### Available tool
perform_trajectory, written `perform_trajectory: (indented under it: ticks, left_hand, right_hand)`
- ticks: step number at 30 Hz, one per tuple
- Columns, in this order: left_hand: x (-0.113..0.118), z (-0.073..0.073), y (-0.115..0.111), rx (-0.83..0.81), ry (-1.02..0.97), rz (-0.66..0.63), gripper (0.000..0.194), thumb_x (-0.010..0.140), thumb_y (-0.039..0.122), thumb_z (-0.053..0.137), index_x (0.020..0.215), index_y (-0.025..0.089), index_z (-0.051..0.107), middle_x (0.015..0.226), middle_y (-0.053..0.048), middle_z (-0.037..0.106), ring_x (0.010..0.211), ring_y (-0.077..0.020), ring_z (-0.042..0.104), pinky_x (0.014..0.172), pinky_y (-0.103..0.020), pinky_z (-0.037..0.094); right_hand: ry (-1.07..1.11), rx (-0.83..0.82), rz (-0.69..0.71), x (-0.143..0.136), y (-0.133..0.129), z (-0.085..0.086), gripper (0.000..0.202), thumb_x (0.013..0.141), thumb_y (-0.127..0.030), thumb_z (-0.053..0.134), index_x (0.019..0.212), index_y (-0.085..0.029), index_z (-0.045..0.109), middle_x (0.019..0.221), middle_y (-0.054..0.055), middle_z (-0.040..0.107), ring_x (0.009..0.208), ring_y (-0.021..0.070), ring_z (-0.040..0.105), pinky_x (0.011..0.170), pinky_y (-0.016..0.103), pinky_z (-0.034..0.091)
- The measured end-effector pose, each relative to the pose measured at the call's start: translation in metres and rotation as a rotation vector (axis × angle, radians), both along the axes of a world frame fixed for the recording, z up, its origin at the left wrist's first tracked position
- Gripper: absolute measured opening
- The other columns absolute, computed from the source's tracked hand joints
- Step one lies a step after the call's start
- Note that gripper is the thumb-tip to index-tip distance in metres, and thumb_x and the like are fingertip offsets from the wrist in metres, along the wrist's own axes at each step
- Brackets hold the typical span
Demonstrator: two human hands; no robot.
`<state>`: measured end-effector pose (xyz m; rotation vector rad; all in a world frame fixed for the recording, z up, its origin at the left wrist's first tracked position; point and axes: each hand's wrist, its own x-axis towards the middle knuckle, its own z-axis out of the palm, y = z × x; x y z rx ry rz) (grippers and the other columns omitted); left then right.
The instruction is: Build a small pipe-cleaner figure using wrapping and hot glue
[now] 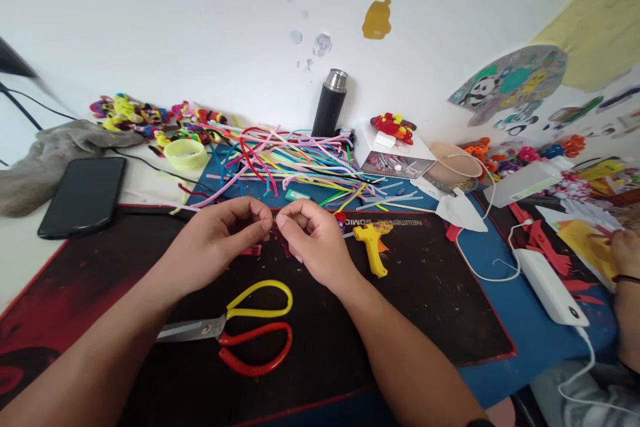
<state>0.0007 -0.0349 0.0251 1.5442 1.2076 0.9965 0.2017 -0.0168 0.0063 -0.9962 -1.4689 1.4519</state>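
Note:
My left hand (227,233) and my right hand (313,237) meet fingertip to fingertip above the black mat (425,300). Both are closed in a pinch on a dark red pipe cleaner (281,240), a short piece of which shows between them. Its ends are partly hidden by the fingers. Below the hands lie large scissors (215,328) with one yellow and one red handle, their blades pointing left. A yellow glue gun (371,247) rests just right of my right hand.
Colourful pipe cleaners (295,160) are heaped behind the hands, near a black flask (330,103) and a white box (395,153). A phone (84,197) lies left. At right are a white power bank (550,287) with cable and another person's hand (626,253).

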Motion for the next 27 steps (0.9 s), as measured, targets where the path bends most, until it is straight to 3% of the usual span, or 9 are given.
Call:
perform_trajectory:
  ticks: [6, 15, 27]
  left_hand:
    - [-0.0013, -0.0027, 0.0025, -0.048, -0.021, 0.032, 0.037, 0.093, 0.059, 0.084, 0.093, 0.022, 0.08, 0.086, -0.002, 0.078, 0.077, -0.0188, 0.069, 0.07, -0.027, 0.055]
    - [-0.0011, -0.0037, 0.0029, -0.1, -0.074, 0.036, 0.034, 0.086, 0.055, 0.091, 0.09, 0.022, 0.083, 0.086, -0.002, 0.08, 0.079, -0.019, 0.07, 0.072, -0.027, 0.054]
    - [0.002, -0.0016, 0.0002, -0.101, -0.087, 0.064, 0.03, 0.09, 0.05, 0.086, 0.087, 0.02, 0.079, 0.085, -0.001, 0.077, 0.079, -0.0176, 0.067, 0.074, -0.027, 0.051]
  right_hand:
    - [0.02, 0.006, -0.02, -0.0006, 0.0002, -0.0007, 0.022, 0.097, -0.043, 0.075, 0.089, -0.025, 0.065, 0.062, -0.009, 0.053, 0.051, 0.0109, 0.044, 0.05, 0.026, 0.033]
    - [0.022, 0.025, -0.049, -0.001, -0.0019, 0.0, 0.022, 0.097, -0.042, 0.076, 0.088, -0.025, 0.065, 0.06, -0.009, 0.052, 0.051, 0.0115, 0.045, 0.053, 0.026, 0.036]
    - [0.009, 0.085, -0.028, -0.003, -0.0035, 0.0001, 0.018, 0.097, -0.038, 0.074, 0.089, -0.024, 0.066, 0.065, -0.008, 0.057, 0.056, 0.0116, 0.049, 0.055, 0.026, 0.037]
